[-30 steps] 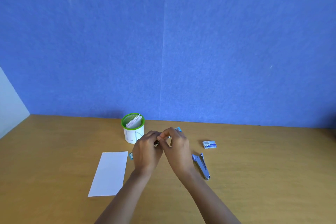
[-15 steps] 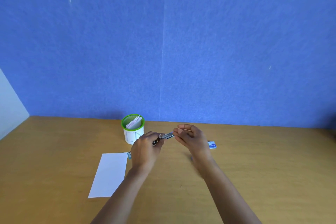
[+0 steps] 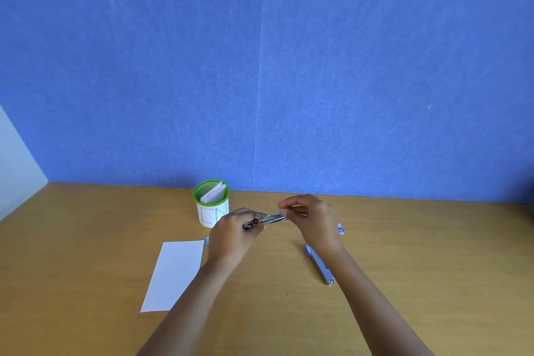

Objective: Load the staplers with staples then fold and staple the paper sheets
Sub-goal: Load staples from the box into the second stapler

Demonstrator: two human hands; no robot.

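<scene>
- left hand [image 3: 231,237] grips stapler [image 3: 265,220] above wooden desk [image 3: 433,269]
- right hand [image 3: 312,217] pinches stapler's far end
- second stapler [image 3: 320,266] lies on desk by right wrist
- paper sheet [image 3: 173,274] flat, left

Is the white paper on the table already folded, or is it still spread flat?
Cannot tell. The paper lies flat on the table as a narrow rectangle, untouched by either hand, but no crease or doubled edge shows.
</scene>
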